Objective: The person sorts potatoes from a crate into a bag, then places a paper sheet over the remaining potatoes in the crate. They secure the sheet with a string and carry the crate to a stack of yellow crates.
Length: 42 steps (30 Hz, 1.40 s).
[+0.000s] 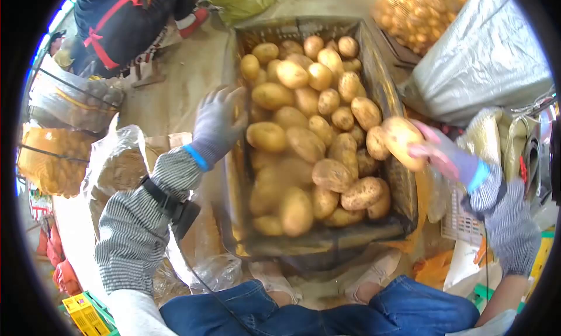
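Observation:
A large black plastic crate (pixel 320 242) stands in front of me, filled with potatoes (pixel 306 143) of mixed sizes. Past its right rim, my right hand (pixel 444 152) grips a big, pale potato (pixel 402 142) between thumb and fingers. My left hand (pixel 217 124) is at the crate's left rim, thumb and fingers apart, with no potato clearly visible in it. Both hands wear grey knitted gloves with blue cuffs. Several potatoes in the crate's lower left look blurred.
At the upper right, a mesh sack of potatoes (pixel 418 14) lies behind a silver-grey covered stack (pixel 482 61). Filled bags (pixel 55 160) line the left. Another person (pixel 125 20) is at the upper left. My knees are just below the crate, and a cable hangs from my left wrist.

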Available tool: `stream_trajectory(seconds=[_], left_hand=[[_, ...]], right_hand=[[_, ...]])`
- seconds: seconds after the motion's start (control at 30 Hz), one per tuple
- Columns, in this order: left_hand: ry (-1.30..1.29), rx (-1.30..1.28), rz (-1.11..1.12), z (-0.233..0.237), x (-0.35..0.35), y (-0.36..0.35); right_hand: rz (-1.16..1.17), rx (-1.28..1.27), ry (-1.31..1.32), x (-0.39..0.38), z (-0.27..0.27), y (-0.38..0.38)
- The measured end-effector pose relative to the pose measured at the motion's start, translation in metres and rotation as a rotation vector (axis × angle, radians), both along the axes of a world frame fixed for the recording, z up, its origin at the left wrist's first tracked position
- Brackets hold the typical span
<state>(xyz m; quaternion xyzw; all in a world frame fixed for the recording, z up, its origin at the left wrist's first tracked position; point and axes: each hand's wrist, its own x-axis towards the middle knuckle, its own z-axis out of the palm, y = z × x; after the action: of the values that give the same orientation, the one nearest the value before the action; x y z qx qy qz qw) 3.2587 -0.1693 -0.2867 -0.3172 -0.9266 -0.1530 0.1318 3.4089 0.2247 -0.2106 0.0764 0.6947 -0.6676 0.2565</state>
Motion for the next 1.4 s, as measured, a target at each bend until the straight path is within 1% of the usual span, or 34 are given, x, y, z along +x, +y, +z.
stream_trajectory(seconds=[0.03, 0.07, 0.13, 0.17, 0.2, 0.3, 0.33, 0.43, 0.53, 0.57, 0.6, 0.63, 0.73, 0.8, 0.87, 0.9, 0.97, 1.03, 1.13, 1.23, 1.33, 1.4], left_hand=[[-0.023, 0.020, -0.055, 0.002, -0.015, 0.010], [-0.049, 0.044, -0.109, 0.002, -0.026, 0.021], [-0.132, -0.078, -0.035, -0.007, -0.039, 0.049], [-0.317, -0.195, -0.005, -0.018, -0.054, 0.061], [-0.387, -0.176, -0.012, -0.028, -0.062, 0.072], [-0.442, -0.356, 0.055, -0.013, -0.063, 0.089], [-0.380, -0.387, 0.072, -0.007, -0.061, 0.089], [-0.520, -0.479, -0.056, 0.013, -0.060, 0.082], [-0.422, -0.545, 0.080, 0.031, -0.044, 0.075], [-0.497, -0.464, 0.150, 0.017, -0.051, 0.071], [-0.569, -0.383, 0.217, -0.008, -0.062, 0.068], [-0.641, -0.300, 0.286, -0.010, -0.064, 0.070], [-0.757, -0.231, 0.188, -0.013, -0.067, 0.071], [-0.693, -0.295, 0.160, -0.044, -0.082, 0.073], [-0.620, -0.359, 0.138, -0.101, -0.109, 0.073], [-0.625, -0.396, 0.154, -0.087, -0.100, 0.077], [-0.615, -0.514, 0.178, -0.019, -0.060, 0.087], [-0.564, -0.601, 0.203, 0.017, -0.043, 0.091], [-0.402, -0.684, 0.262, 0.015, -0.050, 0.084], [0.041, -0.654, 0.082, -0.005, -0.065, 0.071], [-0.136, -0.263, 0.073, -0.017, -0.077, 0.097], [-0.111, -0.227, -0.099, -0.029, -0.078, 0.111]], right_hand=[[-0.071, 0.017, -0.037, 0.015, 0.010, 0.002], [-0.134, -0.038, -0.030, 0.029, 0.002, 0.008], [-0.245, -0.122, -0.012, 0.043, -0.016, 0.010], [-0.295, -0.156, -0.011, 0.048, -0.022, 0.008], [-0.293, -0.195, -0.012, 0.050, -0.027, 0.009], [-0.281, -0.185, -0.018, 0.054, -0.032, 0.013], [-0.301, -0.205, -0.020, 0.054, -0.028, 0.011], [-0.332, -0.249, -0.029, 0.054, -0.032, 0.015], [-0.322, -0.200, -0.044, 0.054, -0.034, 0.017], [-0.316, -0.190, -0.036, 0.053, -0.032, 0.016], [-0.312, -0.181, -0.027, 0.053, -0.029, 0.013], [-0.306, -0.172, -0.019, 0.052, -0.028, 0.012], [-0.279, -0.220, -0.053, 0.051, -0.040, 0.023], [-0.295, -0.204, -0.070, 0.050, -0.041, 0.023], [-0.278, -0.189, -0.052, 0.050, -0.038, 0.022], [-0.259, -0.184, -0.029, 0.050, -0.038, 0.021], [-0.241, -0.177, 0.004, 0.051, -0.038, 0.020], [-0.241, -0.174, 0.020, 0.052, -0.040, 0.020], [-0.257, -0.160, -0.010, 0.054, -0.045, 0.024], [-0.269, -0.137, -0.036, 0.052, -0.040, 0.021], [-0.248, -0.174, -0.005, 0.052, -0.042, 0.023], [-0.274, -0.154, -0.021, 0.051, -0.039, 0.020]])
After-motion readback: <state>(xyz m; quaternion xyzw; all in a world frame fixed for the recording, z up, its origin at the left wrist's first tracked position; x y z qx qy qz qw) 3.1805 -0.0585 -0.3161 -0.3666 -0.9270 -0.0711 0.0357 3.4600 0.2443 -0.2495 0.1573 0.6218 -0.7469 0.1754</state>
